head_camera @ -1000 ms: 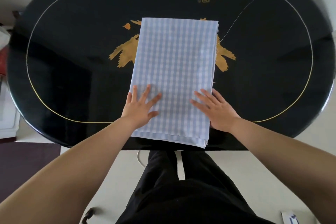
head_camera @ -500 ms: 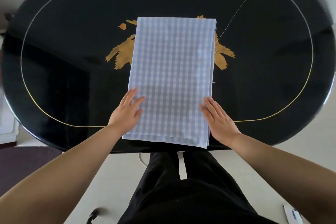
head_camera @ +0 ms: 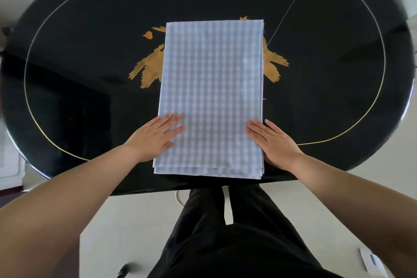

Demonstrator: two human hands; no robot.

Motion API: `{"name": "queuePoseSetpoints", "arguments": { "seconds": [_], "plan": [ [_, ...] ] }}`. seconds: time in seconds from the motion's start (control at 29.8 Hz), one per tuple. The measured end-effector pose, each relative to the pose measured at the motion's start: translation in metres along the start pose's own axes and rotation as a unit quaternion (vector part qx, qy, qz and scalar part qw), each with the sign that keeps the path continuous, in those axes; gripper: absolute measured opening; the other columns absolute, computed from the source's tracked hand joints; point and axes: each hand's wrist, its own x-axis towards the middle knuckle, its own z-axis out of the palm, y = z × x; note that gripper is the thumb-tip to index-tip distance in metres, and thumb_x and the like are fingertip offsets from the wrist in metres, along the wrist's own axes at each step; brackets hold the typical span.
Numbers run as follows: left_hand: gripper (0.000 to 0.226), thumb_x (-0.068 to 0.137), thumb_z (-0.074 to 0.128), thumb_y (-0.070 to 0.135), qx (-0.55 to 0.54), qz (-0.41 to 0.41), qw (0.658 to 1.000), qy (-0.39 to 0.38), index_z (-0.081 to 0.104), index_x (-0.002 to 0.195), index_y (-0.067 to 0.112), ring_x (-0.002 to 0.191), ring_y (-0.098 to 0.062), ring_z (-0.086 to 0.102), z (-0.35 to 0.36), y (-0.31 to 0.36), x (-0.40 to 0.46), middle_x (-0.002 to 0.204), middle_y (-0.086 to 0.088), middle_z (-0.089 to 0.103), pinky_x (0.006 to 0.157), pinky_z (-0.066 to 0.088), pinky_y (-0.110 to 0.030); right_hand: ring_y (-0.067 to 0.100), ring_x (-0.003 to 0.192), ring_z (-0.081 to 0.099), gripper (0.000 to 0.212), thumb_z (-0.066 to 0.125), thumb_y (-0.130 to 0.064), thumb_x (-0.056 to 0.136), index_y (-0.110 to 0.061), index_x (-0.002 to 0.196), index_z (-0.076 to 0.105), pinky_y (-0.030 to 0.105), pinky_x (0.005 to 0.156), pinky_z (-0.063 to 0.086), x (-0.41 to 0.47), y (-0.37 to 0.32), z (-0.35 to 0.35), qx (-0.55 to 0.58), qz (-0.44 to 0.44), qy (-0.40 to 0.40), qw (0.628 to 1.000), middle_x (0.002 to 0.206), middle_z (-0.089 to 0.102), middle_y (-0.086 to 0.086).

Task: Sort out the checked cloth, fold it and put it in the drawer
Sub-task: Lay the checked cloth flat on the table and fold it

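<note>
Both our palms lie flat and open, gripping nothing: left hand (head_camera: 155, 136) on the left edge of the folded checked cloth (head_camera: 212, 95), right hand (head_camera: 272, 142) on its right edge, near the black table's (head_camera: 90, 56) front edge.

Bare table (head_camera: 90, 97) both sides of checked cloth (head_camera: 212, 88); loose thread (head_camera: 286, 13) far right.

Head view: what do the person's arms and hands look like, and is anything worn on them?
Both arms are bare as far up as the frame shows, with no sleeves visible. The left hand and right hand carry no gloves, rings, watch or bracelets that can be seen. No markings show. Black trousers appear below.
</note>
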Motion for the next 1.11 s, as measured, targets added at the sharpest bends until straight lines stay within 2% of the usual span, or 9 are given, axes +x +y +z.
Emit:
{"name": "queuePoseSetpoints", "arguments": {
  "seconds": [0.17, 0.27, 0.37, 0.44, 0.54, 0.64, 0.84, 0.97, 1.11],
  "plan": [
    [0.069, 0.095, 0.036, 0.003, -0.033, -0.003, 0.999, -0.003, 0.003, 0.152, 0.023, 0.142, -0.003, -0.009, -0.008, -0.020, -0.016, 0.159, 0.009, -0.006, 0.120, 0.013, -0.028, 0.001, 0.141, 0.009, 0.061, 0.054, -0.021, 0.096, -0.020, 0.149, 0.024, 0.029, 0.121, 0.014, 0.001, -0.008, -0.004, 0.181, 0.070, 0.035, 0.980, 0.156, 0.022, -0.008],
    [0.065, 0.097, 0.037, 0.013, -0.078, -0.016, 0.997, 0.004, 0.003, 0.152, 0.024, 0.146, -0.004, -0.004, -0.002, -0.019, -0.017, 0.159, 0.009, -0.003, 0.122, 0.009, -0.029, 0.002, 0.143, 0.014, 0.056, 0.050, -0.023, 0.098, -0.027, 0.149, 0.026, 0.022, 0.119, 0.013, 0.003, -0.015, -0.011, 0.255, 0.140, 0.018, 0.957, 0.156, 0.023, -0.012],
    [0.075, 0.093, 0.054, 0.026, -0.166, -0.051, 0.984, 0.028, 0.008, 0.152, 0.028, 0.147, -0.008, 0.011, 0.003, -0.016, -0.017, 0.160, 0.009, 0.009, 0.121, 0.018, -0.034, 0.013, 0.138, 0.036, 0.049, 0.053, -0.015, 0.096, -0.024, 0.142, 0.042, 0.033, 0.116, 0.030, 0.002, -0.022, -0.015, 0.348, 0.200, 0.040, 0.915, 0.149, 0.040, -0.006],
    [0.074, 0.086, 0.067, 0.026, -0.322, -0.127, 0.937, 0.041, 0.027, 0.148, 0.031, 0.136, -0.013, 0.037, 0.004, -0.013, -0.015, 0.152, 0.006, 0.034, 0.111, 0.036, -0.033, 0.019, 0.118, 0.057, 0.032, 0.048, -0.010, 0.096, -0.018, 0.126, 0.057, 0.035, 0.100, 0.048, 0.002, -0.027, -0.019, 0.361, 0.250, 0.076, 0.895, 0.125, 0.061, 0.001],
    [0.015, 0.092, 0.059, 0.026, -0.471, -0.279, 0.835, 0.054, 0.065, 0.097, 0.013, 0.093, -0.022, 0.066, -0.014, -0.007, -0.006, 0.088, -0.002, 0.065, 0.072, 0.046, -0.026, 0.013, 0.065, 0.054, 0.024, 0.040, -0.025, 0.101, -0.026, 0.078, 0.049, 0.029, 0.059, 0.043, 0.011, -0.035, -0.032, 0.387, 0.345, 0.134, 0.845, 0.071, 0.053, -0.003],
    [0.035, 0.099, 0.042, 0.039, -0.443, -0.303, 0.835, 0.122, 0.055, 0.075, 0.017, 0.068, -0.021, 0.059, -0.028, 0.004, 0.000, 0.072, -0.003, 0.059, 0.057, 0.044, -0.032, 0.017, 0.059, 0.053, 0.033, 0.032, -0.039, 0.101, -0.017, 0.082, 0.047, 0.031, 0.052, 0.040, 0.020, -0.037, -0.038, 0.392, 0.405, 0.147, 0.813, 0.066, 0.052, 0.001],
    [0.045, 0.100, 0.033, 0.045, -0.494, -0.366, 0.783, 0.095, 0.044, 0.065, 0.017, 0.061, -0.019, 0.049, -0.014, 0.031, 0.006, 0.066, -0.002, 0.047, 0.058, 0.045, -0.036, 0.022, 0.062, 0.055, 0.042, 0.017, -0.041, 0.102, -0.012, 0.093, 0.047, 0.031, 0.054, 0.040, 0.019, -0.037, -0.029, 0.233, 0.460, 0.042, 0.856, 0.067, 0.053, 0.002],
    [0.056, 0.098, 0.029, 0.051, -0.518, -0.411, 0.748, 0.061, 0.057, 0.073, 0.010, 0.071, -0.026, 0.060, -0.007, 0.040, 0.003, 0.071, -0.007, 0.056, 0.077, 0.056, -0.046, 0.025, 0.072, 0.056, 0.049, 0.017, -0.041, 0.101, -0.011, 0.084, 0.052, 0.033, 0.062, 0.041, 0.018, -0.034, -0.029, 0.267, 0.504, -0.029, 0.821, 0.072, 0.055, 0.004],
    [0.057, 0.096, 0.030, 0.056, -0.534, -0.436, 0.723, 0.045, 0.058, 0.073, 0.012, 0.077, -0.027, 0.063, -0.008, 0.046, 0.000, 0.084, -0.012, 0.064, 0.077, 0.057, -0.043, 0.023, 0.067, 0.057, 0.059, 0.018, -0.049, 0.099, -0.010, 0.077, 0.056, 0.032, 0.059, 0.043, 0.021, -0.029, -0.033, 0.307, 0.533, -0.069, 0.786, 0.072, 0.057, 0.007]
  ]
}}
